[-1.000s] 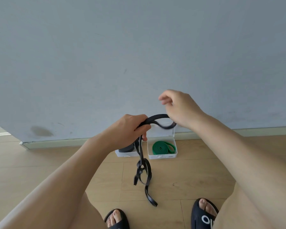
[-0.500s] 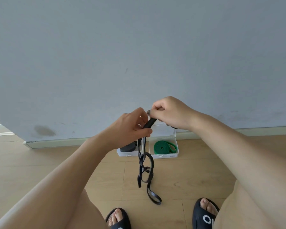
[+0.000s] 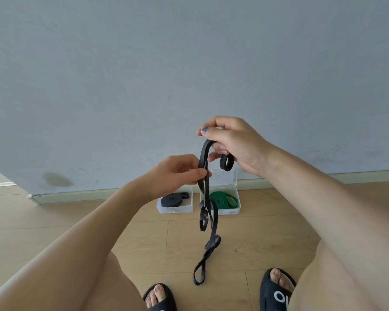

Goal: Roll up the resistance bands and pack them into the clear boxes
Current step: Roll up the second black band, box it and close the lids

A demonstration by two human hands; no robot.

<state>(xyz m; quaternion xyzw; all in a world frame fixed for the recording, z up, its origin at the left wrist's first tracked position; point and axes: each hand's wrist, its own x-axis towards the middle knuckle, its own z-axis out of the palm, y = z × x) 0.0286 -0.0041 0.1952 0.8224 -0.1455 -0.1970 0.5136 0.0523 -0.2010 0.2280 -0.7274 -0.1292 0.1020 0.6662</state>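
Note:
A long black resistance band (image 3: 208, 223) hangs twisted from my hands down to the wooden floor. My right hand (image 3: 231, 142) holds its upper end, with a small loop curling out below the fingers. My left hand (image 3: 177, 173) pinches the band a little lower between thumb and fingers. Behind the band, two open clear boxes stand by the wall: the left clear box (image 3: 175, 208) holds a rolled black band (image 3: 172, 199), the right clear box (image 3: 236, 206) holds a coiled green band (image 3: 224, 199).
A grey wall with a pale baseboard (image 3: 76, 195) runs across just behind the boxes. My feet in black slides (image 3: 276, 290) rest on the wooden floor at the bottom, one on each side of the hanging band's end.
My right hand has lifted up and to the right with the band's end, and a small loop now shows beneath it. My left hand slid lower along the band. The hanging part dropped lower.

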